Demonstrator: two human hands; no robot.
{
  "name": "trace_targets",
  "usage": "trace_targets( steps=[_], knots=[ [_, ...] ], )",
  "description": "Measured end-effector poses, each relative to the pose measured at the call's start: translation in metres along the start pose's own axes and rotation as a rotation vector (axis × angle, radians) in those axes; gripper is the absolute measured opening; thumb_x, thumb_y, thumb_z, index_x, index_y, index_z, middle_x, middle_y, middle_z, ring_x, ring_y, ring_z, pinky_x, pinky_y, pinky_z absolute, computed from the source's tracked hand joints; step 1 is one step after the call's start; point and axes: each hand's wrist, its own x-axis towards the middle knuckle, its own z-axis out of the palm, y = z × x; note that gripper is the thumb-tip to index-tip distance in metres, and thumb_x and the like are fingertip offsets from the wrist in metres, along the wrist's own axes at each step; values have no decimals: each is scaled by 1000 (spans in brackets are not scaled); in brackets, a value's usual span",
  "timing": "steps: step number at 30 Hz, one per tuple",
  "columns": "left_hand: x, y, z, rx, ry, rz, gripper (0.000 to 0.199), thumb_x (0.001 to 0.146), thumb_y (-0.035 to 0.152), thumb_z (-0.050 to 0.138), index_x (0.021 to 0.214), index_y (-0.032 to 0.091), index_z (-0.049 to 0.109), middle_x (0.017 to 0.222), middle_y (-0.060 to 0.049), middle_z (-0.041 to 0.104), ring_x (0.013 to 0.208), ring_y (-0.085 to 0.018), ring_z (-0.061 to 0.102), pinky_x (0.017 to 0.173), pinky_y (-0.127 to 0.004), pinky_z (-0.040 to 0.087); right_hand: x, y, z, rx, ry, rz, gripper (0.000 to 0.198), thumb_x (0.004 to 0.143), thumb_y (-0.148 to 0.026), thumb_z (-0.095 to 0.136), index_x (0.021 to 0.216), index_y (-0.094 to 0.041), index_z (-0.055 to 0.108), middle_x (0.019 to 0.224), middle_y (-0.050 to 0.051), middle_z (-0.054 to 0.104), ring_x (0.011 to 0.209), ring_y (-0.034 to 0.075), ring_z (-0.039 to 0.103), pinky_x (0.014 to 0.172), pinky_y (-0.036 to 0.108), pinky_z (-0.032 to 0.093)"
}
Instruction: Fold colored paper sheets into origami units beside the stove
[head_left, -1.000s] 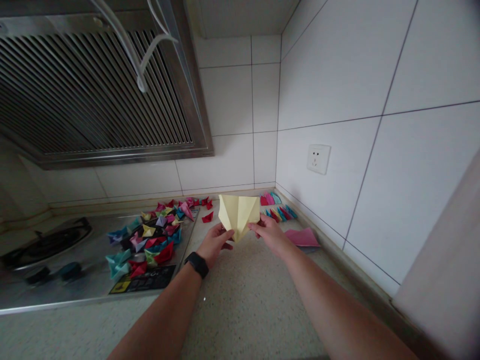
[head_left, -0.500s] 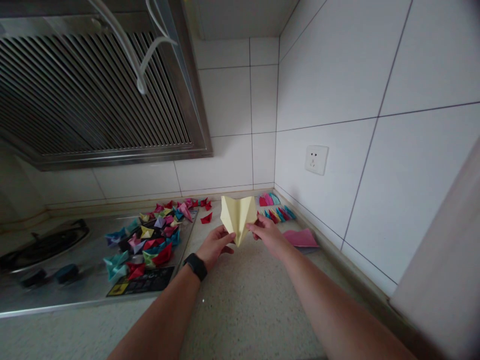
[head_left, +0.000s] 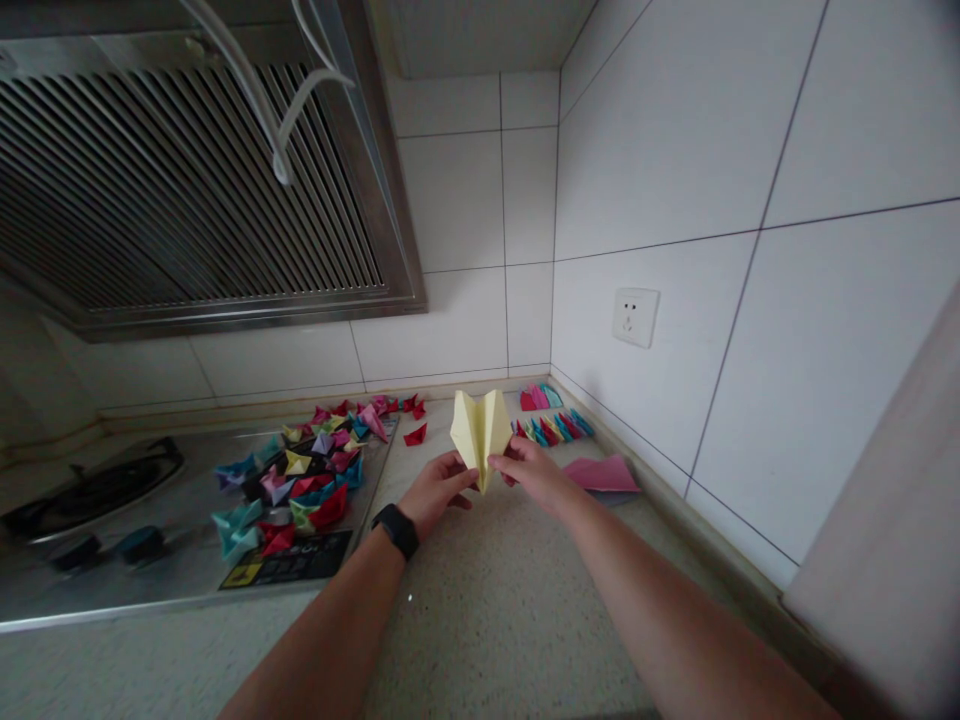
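Observation:
Between my two hands is a sheet of pale yellow folding paper [head_left: 480, 425], creased lengthwise, its two sides angled up around a central valley and its lower end narrowing to a point. My left hand [head_left: 439, 490], with a black watch on the wrist, pinches the lower left edge between thumb and fingers. My right hand [head_left: 529, 465] grips the lower right edge the same way, thumb on the near face. The paper is held above the counter [head_left: 495, 600]. Part of each hand's fingers is hidden behind the paper.
Many folded paper boats [head_left: 307, 480] in mixed colours lie heaped on the stove [head_left: 180, 570] at left. A red paper boat [head_left: 415, 435] sits apart. Rows of small folded papers [head_left: 559, 428] and a pink paper stack [head_left: 604, 474] lie near the right wall. A range hood [head_left: 225, 200] hangs above.
The yellow paper's two sides have been brought closer together, so it looks narrower and more deeply folded. My hands have moved slightly nearer each other.

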Motion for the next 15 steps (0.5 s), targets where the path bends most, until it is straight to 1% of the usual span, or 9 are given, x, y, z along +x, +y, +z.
trace_targets(
  steps=[4,11,15],
  knots=[
    [0,-1,0,16,-11,16,36,77,41,66,99,15,54,88,-6,61,77,-15,60,50,-19,48,0,2,0,-49,-15,20,41,73,-48,62,91,-11,61,75,2,58,56,3,45,53,15,35],
    [1,-5,-1,48,-12,27,36,74,41,68,93,16,53,83,-4,60,70,-12,59,49,-18,46,0,1,1,-64,-48,23,44,73,-49,63,95,-11,60,80,3,60,57,3,44,55,14,36],
    [4,-8,-4,70,-3,31,34,74,40,68,93,15,53,82,-3,59,70,-13,59,48,-18,47,1,3,0,-55,6,19,47,73,-50,62,101,-13,55,81,3,58,59,3,46,53,14,37]
  ],
)
